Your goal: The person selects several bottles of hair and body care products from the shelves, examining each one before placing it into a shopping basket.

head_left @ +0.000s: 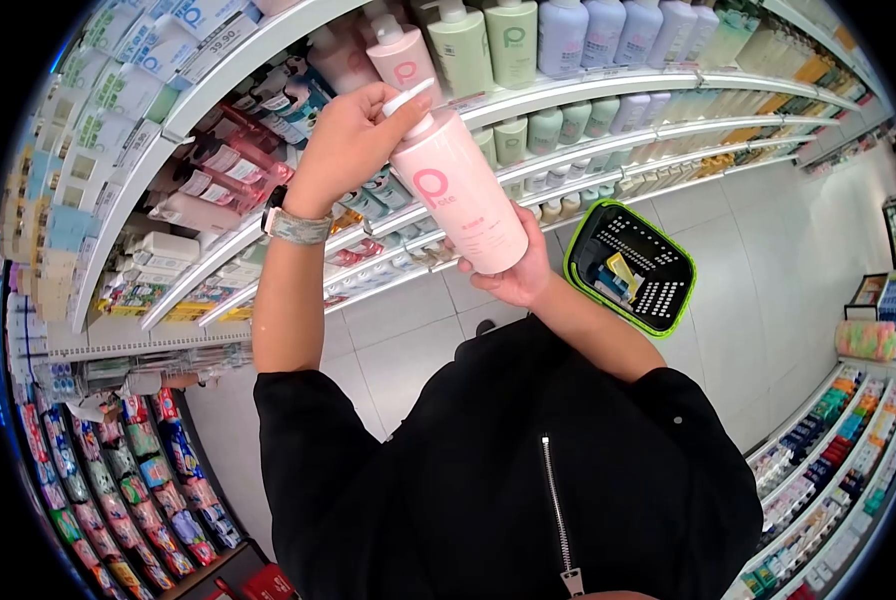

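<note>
A pink pump bottle (pixel 463 195) with a white pump top (pixel 408 97) is tilted in front of me, its printed label facing up. At its upper end, my left hand (pixel 363 135) closes its fingers and thumb around the pump top and neck. A watch with a patterned band (pixel 300 227) sits on that wrist. My right hand (pixel 521 272) is wrapped round the lower end of the bottle from beneath, thumb along its side. Just beyond the bottle's top, a similar pink pump bottle (pixel 400 55) stands on the shelf, beside green pump bottles (pixel 460 50).
A curved-looking white shelf edge (pixel 628 85) runs across ahead, with lilac bottles (pixel 563 38) on it and more rows below. On the tiled floor (pixel 748 250) stands a black basket with a green rim (pixel 690 290), holding a few packages. Packaged goods (pixel 138 470) hang at lower left.
</note>
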The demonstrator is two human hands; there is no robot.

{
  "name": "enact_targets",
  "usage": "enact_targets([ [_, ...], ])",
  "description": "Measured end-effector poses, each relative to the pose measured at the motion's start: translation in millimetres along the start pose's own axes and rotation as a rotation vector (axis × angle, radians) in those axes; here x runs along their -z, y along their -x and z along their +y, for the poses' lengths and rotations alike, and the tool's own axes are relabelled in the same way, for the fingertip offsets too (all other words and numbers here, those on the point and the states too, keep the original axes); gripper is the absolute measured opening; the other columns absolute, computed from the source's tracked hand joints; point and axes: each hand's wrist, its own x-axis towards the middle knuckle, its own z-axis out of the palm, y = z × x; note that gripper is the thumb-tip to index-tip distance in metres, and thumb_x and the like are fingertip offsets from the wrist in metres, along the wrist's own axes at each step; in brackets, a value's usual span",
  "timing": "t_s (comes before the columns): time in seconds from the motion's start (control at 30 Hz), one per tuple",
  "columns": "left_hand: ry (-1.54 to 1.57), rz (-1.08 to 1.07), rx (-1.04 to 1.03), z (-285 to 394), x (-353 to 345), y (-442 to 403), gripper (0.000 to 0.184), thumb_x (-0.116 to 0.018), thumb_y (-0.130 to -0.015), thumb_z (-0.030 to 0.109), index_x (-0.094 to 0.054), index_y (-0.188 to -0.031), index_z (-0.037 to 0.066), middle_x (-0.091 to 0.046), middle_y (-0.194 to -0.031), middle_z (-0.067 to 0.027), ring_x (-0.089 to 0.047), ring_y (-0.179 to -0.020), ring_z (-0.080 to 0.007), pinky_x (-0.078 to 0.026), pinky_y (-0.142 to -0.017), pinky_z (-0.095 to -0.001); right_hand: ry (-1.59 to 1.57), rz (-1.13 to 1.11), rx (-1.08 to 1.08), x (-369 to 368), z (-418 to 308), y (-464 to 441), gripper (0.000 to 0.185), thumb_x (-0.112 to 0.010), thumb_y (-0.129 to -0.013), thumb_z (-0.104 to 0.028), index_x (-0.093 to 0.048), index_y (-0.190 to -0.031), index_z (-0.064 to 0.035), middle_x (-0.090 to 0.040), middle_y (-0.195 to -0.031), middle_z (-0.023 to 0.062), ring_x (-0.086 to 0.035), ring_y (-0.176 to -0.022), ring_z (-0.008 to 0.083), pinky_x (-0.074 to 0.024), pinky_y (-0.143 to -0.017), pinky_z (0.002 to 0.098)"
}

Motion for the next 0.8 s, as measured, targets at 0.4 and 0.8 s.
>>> enact_targets([
  [0.4,0.085,-0.221,-0.035,-3,-17,-13,0.024,-0.055,-0.103,0.028,-0.063,-0.1,0.006,-0.061,-0.079,0.007,-0.049,-0.068,0.0005,-0.038,-0.059,-0.0175,-0.002,0.096,0.109,-4,14,17,0.069,-0.031,-0.095,-0.062,-0.047,-0.14,-0.0126,-0.06,-0.116,0.0151,-0.06,-0.078,0.0236,-0.0381,-0.045,0.0215],
  [0.8,0.036,-0.245,-0.121,-12,-28,-27,0.032,-0.064,-0.096,0.036,-0.066,-0.106,0.006,-0.057,-0.068,0.0032,-0.051,-0.06,-0.0042,-0.042,-0.055,-0.0221,-0.023,0.143,0.146,-9,19,22,0.063,-0.031,-0.093,-0.059,-0.052,-0.133,-0.0146,-0.063,-0.109,0.0114,-0.062,-0.074,0.0226,-0.0375,-0.045,0.0249],
])
